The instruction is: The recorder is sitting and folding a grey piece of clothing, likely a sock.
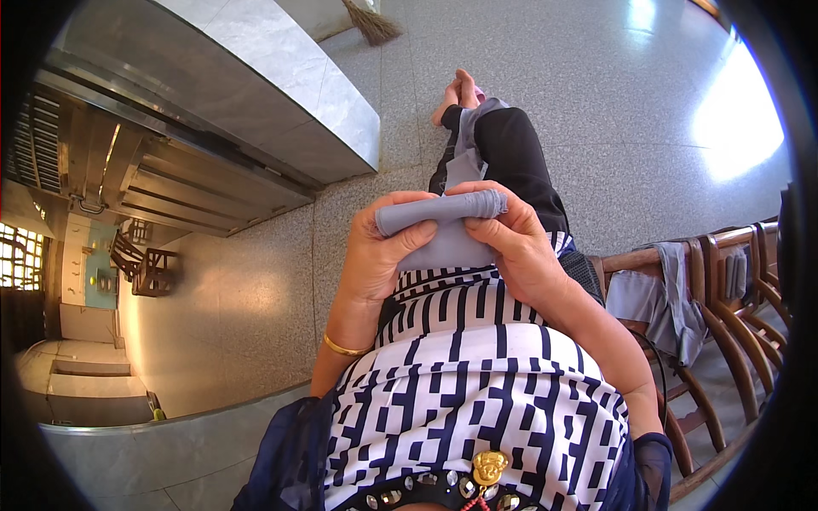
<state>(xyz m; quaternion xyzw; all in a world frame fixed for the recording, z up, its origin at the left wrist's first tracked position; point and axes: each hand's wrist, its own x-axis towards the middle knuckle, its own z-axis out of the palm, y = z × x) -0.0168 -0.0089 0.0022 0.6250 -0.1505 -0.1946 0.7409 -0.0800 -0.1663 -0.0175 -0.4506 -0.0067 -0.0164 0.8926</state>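
A roll of grey-blue cloth (441, 212) lies crosswise in front of my waist, its right end frayed in layers. My left hand (393, 239) grips the left end, thumb on the near side and fingers behind. At the other end my right hand (514, 239) holds it the same way, thumb pressed just below the roll. A flat piece of the same cloth shows beneath the roll, between my thumbs. Beyond my hands, a loose cloth strip (466, 167) trails along my black-trousered legs towards my bare feet. Where the strip joins the roll is hidden.
Wooden chairs (722, 306) stand in a row at my right. Grey cloth pieces (639, 297) drape over the nearest, and several small cloth rolls (736, 274) rest on a farther one. A tiled wall edge (345, 121) and metal door (211, 185) are at left; a straw broom (374, 25) lies ahead.
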